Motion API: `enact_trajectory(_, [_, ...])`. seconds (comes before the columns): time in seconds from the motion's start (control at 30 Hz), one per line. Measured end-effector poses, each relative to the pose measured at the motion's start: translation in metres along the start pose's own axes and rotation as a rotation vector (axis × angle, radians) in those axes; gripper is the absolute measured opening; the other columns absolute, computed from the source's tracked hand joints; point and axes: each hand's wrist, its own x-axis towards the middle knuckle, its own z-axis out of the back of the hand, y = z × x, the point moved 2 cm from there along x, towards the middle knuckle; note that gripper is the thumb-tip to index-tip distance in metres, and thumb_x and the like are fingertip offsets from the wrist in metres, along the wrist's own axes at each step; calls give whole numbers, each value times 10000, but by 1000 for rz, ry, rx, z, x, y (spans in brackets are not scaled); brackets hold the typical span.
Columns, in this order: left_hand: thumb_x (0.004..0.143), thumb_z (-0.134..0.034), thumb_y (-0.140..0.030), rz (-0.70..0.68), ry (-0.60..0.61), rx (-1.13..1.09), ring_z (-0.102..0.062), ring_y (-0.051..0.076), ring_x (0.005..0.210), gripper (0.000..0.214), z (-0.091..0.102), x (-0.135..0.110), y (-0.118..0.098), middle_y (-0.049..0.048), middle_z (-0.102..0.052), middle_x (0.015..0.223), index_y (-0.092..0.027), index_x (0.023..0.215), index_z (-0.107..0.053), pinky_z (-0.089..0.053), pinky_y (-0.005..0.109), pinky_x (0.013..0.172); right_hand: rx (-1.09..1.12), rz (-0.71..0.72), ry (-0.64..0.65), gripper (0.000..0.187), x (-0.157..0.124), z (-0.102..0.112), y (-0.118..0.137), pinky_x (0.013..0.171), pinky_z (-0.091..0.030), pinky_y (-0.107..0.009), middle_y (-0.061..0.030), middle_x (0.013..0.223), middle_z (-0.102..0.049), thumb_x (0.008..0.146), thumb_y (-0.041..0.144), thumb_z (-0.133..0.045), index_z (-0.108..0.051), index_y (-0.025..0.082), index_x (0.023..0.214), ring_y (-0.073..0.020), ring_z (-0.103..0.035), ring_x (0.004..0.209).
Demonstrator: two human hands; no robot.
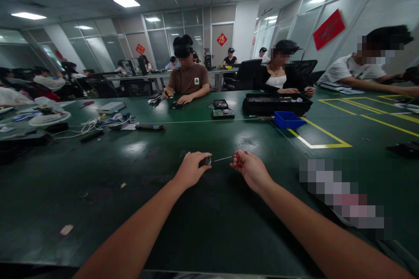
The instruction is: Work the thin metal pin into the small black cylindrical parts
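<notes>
The left hand (191,169) has its fingers clenched round a small dark cylinder (207,160), held over the green counter (209,222) between both hands. The right hand (248,168) pinches a thin metal rod (223,158) in its fingers, and the rod's tip meets the cylinder's end. A blue tray (288,119) sits well beyond.

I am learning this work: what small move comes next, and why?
Probably steady the small dark cylinder in the left hand and press the thin screwdriver from the right hand into its end; the tip points there.
</notes>
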Motion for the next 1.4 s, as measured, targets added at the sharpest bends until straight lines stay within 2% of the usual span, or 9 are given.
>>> enact_trajectory(0.27, [900,-644,-334,8,0,-30,-592,253,1149,370,-2,0,0,42,-682,1207,-288,1265,-606,-257,542,1136,-20,117,31,353,-7,-9,-1,743,-544,-351,-33,797,-648,710,509,-765,-654,199,834,-165,-609,727])
enact_trajectory(0.5, [909,-628,-374,3,20,6,-581,256,1171,403,-2,-1,-3,47,-671,1242,-289,1300,-586,-239,548,1141,-114,182,6,372,-11,-11,5,741,-538,-352,-41,813,-669,727,541,-735,-651,201,851,-179,-634,748])
enact_trajectory(0.6, [904,-633,-374,-2,27,9,-592,255,1125,403,-2,-1,-2,46,-685,1185,-281,1294,-593,-257,549,1128,-275,281,18,359,-16,-11,15,671,-511,-329,-33,735,-658,781,552,-683,-663,197,831,-175,-613,679])
enact_trajectory(0.7, [899,-641,-370,-6,19,18,-592,249,1102,403,-1,-2,-1,34,-689,1145,-286,1290,-596,-264,545,1123,-565,319,23,360,-21,-10,22,538,-422,-300,-3,561,-574,816,550,-653,-666,200,736,-159,-524,537])
enact_trajectory(0.87, [901,-641,-369,-9,18,34,-592,253,1083,383,-1,-3,0,44,-691,1125,-279,1272,-609,-280,540,1108,-548,429,139,192,-26,-11,22,613,-448,-308,-17,791,-663,864,400,-597,-648,234,946,-186,-595,679])
enact_trajectory(1.03, [895,-651,-356,-12,35,24,-587,248,1088,387,-2,-3,0,37,-689,1127,-286,1273,-605,-281,533,1106,-658,401,120,302,-24,-12,17,598,-425,-319,-20,739,-642,936,461,-465,-659,235,889,-184,-564,621])
enact_trajectory(1.17, [900,-638,-368,-12,31,39,-590,255,1084,383,-3,-3,-2,49,-691,1121,-276,1271,-610,-292,529,1099,-527,389,55,209,-21,-11,13,659,-460,-322,-19,837,-642,880,362,-513,-605,247,1027,-195,-584,722])
enact_trajectory(1.3, [897,-637,-372,2,35,64,-595,262,1075,378,-3,-2,-3,47,-693,1097,-277,1263,-618,-291,539,1099,-475,332,93,211,-19,-12,11,636,-472,-312,-19,824,-635,888,423,-506,-600,235,871,-181,-571,695])
enact_trajectory(1.4, [898,-633,-378,8,39,68,-592,263,1077,376,-3,-3,-3,43,-690,1097,-280,1261,-617,-302,538,1093,-466,307,86,254,-18,-13,10,592,-461,-305,-12,800,-633,891,468,-503,-611,238,887,-164,-552,627])
